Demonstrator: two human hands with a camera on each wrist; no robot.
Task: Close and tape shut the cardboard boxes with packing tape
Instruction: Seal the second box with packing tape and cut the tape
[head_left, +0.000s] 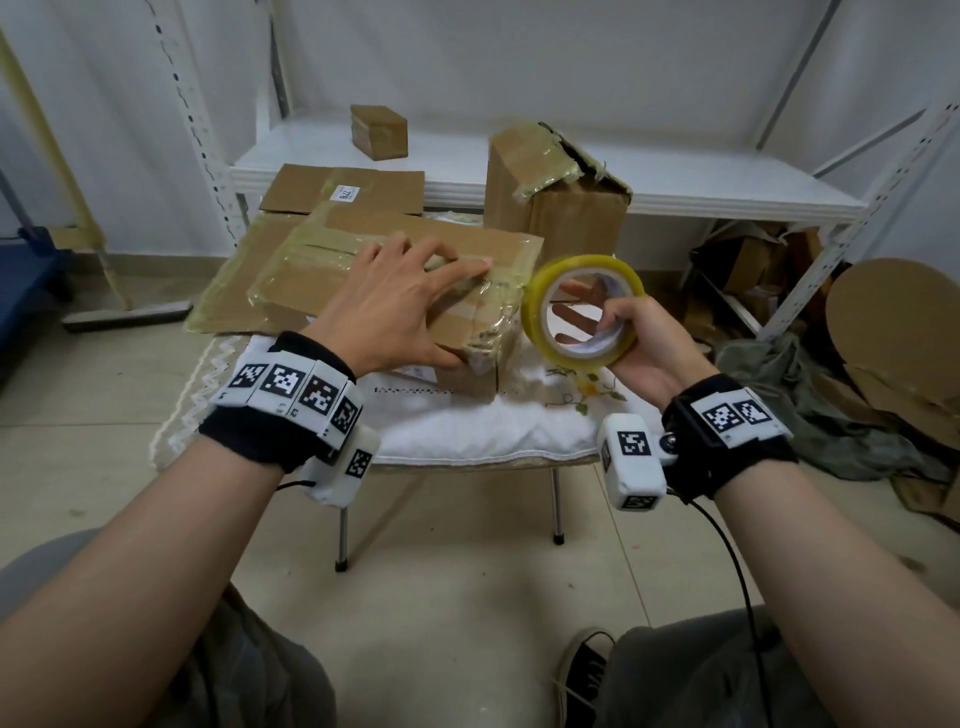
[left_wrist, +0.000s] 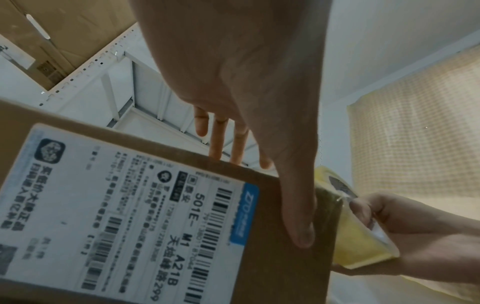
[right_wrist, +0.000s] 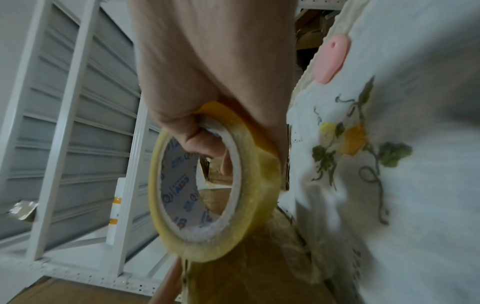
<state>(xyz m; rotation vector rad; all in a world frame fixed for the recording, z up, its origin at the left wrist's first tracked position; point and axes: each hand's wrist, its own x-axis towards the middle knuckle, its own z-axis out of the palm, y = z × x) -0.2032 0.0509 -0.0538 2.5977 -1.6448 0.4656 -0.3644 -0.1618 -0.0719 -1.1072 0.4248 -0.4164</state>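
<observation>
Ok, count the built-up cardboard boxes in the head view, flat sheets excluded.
3: the taped box under the left hand, a tall box behind it, a small box on the shelf. The floor pile at right may hide more.

You have four cardboard boxes (head_left: 400, 291) in view: one on the worktop (head_left: 467, 426) under your hand, one flat behind it, one tall, one small on the shelf (head_left: 675, 182). One tape roll (head_left: 582, 312). One pink object (right_wrist: 331, 61). Two hands.
</observation>
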